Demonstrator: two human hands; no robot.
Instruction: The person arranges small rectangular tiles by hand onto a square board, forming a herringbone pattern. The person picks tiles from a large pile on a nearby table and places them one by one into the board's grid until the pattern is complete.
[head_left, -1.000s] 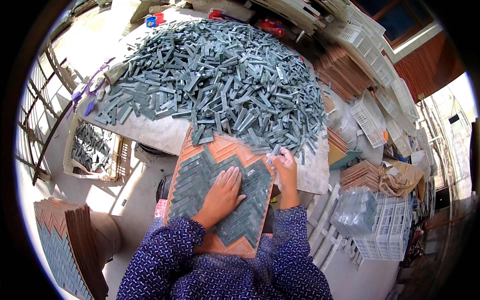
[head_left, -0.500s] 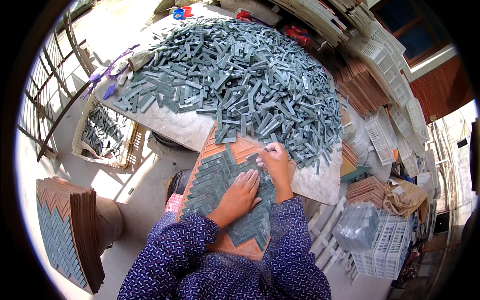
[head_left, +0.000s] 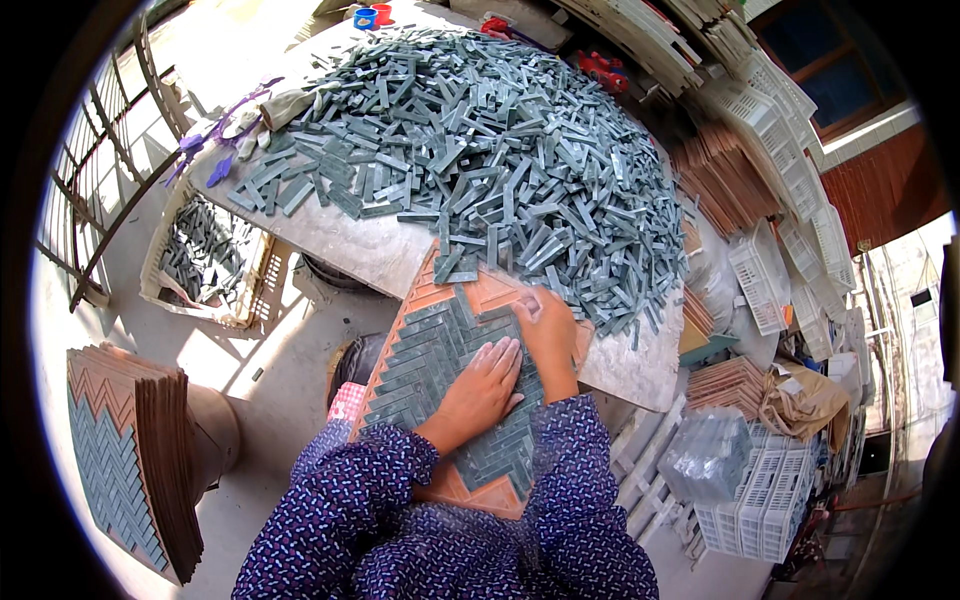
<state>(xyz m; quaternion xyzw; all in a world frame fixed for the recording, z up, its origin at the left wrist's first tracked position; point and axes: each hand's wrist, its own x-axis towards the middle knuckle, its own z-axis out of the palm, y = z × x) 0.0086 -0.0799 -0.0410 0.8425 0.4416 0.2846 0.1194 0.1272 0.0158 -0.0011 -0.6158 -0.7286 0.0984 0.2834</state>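
Observation:
An orange tray (head_left: 478, 499) with a zigzag pattern lies in front of me, its far end on the table. Dark green stone strips (head_left: 420, 358) fill much of it in a herringbone layout. My left hand (head_left: 480, 385) rests on these strips, fingers stretched out and holding nothing. Beside it, my right hand (head_left: 550, 335) is closed, its curled fingertips down at the tray's right side near the upper end of the laid strips. Whatever it pinches is hidden by the fingers. A few loose strips (head_left: 457, 270) lie at the tray's far edge.
A large heap of stone strips (head_left: 500, 150) covers the table (head_left: 340, 245). At left stand a crate of strips (head_left: 205, 255) and a stack of trays (head_left: 150, 440). White crates (head_left: 750, 510) and more stacked trays (head_left: 725, 175) are on the right. Gloves (head_left: 285, 108) lie at the table's left edge.
My right hand has turned and lowered toward the tray; the stone strip that showed in its fingers is now hidden from sight. My left hand stays in place.

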